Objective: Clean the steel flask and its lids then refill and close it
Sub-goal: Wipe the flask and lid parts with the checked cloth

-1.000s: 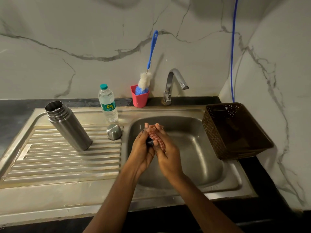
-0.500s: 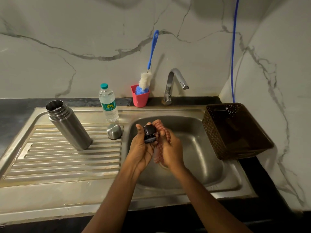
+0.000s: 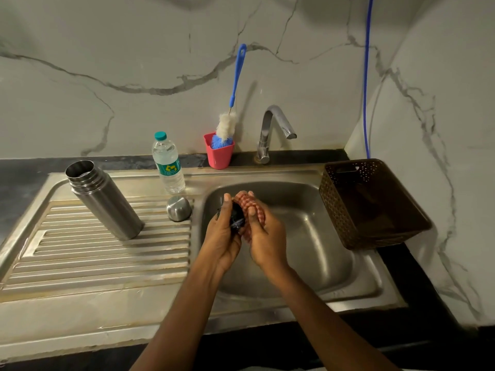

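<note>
The open steel flask point(image 3: 104, 199) stands uncapped on the ribbed drainboard at the left. Its steel outer lid point(image 3: 178, 208) sits upside down near the basin's left rim. Over the sink basin point(image 3: 321, 236), my left hand point(image 3: 222, 236) grips the small black inner lid point(image 3: 237, 216). My right hand point(image 3: 263, 234) holds a red checked cloth point(image 3: 247, 203) wrapped against that lid. Most of the black lid is hidden between the two hands.
A water bottle point(image 3: 168, 163) with a teal cap stands behind the steel lid. A red cup point(image 3: 219, 155) holds a blue-handled bottle brush point(image 3: 233, 103). The tap point(image 3: 273, 129) is off. A brown perforated basket point(image 3: 372, 204) sits on the sink's right edge.
The hands turned the black lid within the cloth: it showed more half a second ago, and now the cloth covers its right side again. Flask and steel lid stayed put.
</note>
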